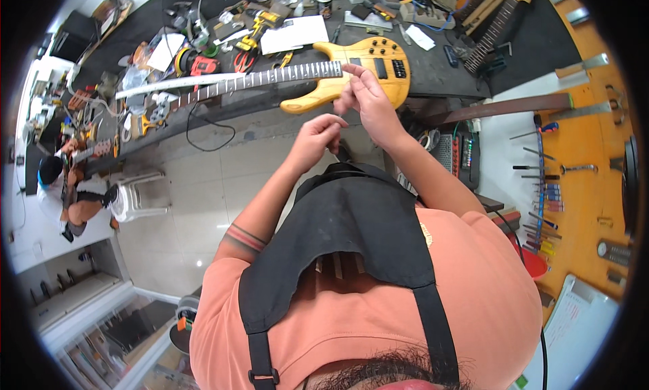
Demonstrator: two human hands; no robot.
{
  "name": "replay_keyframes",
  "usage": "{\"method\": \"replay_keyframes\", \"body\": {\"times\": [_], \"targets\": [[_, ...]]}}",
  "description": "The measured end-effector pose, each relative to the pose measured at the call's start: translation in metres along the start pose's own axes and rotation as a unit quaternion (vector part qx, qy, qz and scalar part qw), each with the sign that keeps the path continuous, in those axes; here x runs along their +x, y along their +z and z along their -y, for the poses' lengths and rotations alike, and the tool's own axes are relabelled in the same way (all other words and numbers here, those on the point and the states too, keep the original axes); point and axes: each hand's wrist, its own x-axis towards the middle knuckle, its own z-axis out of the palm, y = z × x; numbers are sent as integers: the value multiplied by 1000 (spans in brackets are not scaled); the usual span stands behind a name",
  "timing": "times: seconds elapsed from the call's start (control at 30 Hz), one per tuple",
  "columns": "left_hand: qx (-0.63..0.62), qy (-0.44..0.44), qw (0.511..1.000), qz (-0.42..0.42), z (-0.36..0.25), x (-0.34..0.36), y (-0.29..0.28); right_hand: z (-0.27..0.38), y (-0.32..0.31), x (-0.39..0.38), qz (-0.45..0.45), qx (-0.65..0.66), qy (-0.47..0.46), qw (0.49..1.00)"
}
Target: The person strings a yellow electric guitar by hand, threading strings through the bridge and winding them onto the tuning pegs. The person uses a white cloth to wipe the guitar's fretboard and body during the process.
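Note:
A bass guitar lies across the bench, its yellow wooden body to the right and its dark fretted neck pointing left. No strings can be made out on it. My right hand is over the body's near edge. Its index finger stretches toward the neck's end, with the other fingers apart and bent downward; I see nothing in them. Just left and nearer to me, my left hand hangs in front of the bench edge with its fingers curled together. What it may hold is hidden.
Behind the bass lie a yellow cordless drill, white paper and a red power tool. Another neck rests at the right. Tools hang on the wooden wall panel. A person sits at far left near a white stool.

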Motion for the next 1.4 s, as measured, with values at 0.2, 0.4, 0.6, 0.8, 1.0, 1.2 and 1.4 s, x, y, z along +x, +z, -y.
{"method": "replay_keyframes", "body": {"times": [0.2, 0.4, 0.6, 0.8, 1.0, 1.2, 1.4], "targets": [[230, -54, 965, 114, 32, 25, 16, 19, -103, 19, -217, -85, -66, 970], [389, -181, 903, 6, 139, -10, -87, -3, -280, 50, -266, -275, -38, 923], [443, -340, 824, -91, 156, -60, -141, -66, -382, 95, -218, -307, 76, 924], [364, -279, 866, -200, 107, 8, -95, -111, -438, 130, -139, -327, 156, 922], [438, -246, 861, -84, 24, 101, -35, -137, -452, 126, -116, -295, 160, 935], [481, -336, 809, 27, -11, 149, -14, -124, -437, 139, -86, -281, 189, 937], [487, -366, 789, 82, 24, 169, -27, -148, -443, 152, -94, -328, 239, 909]]}}
